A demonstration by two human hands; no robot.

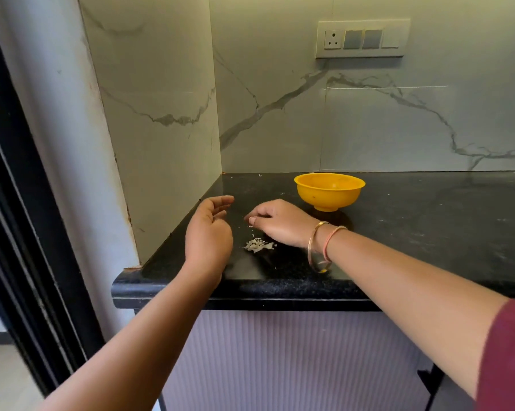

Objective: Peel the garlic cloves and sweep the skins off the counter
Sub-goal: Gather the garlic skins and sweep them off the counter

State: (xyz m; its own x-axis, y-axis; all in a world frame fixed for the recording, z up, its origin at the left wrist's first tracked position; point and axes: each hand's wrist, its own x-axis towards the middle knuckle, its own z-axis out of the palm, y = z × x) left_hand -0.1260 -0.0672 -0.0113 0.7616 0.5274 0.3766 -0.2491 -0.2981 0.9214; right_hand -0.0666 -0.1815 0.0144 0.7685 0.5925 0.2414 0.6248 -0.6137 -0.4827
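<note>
Sweeping time. My left grip (208, 232) stands cupped on its edge on the black speckled stone table (413, 232), released, holding nothing. My right grip (277, 223) sits fingertips-down nearby; whether it pinches a flake, I can't tell. The small pile of pale papery garlic skins (257, 245) lies between them. Best to drag low and slow toward that cupped palm, I reckon: light flakes scatter.
</note>
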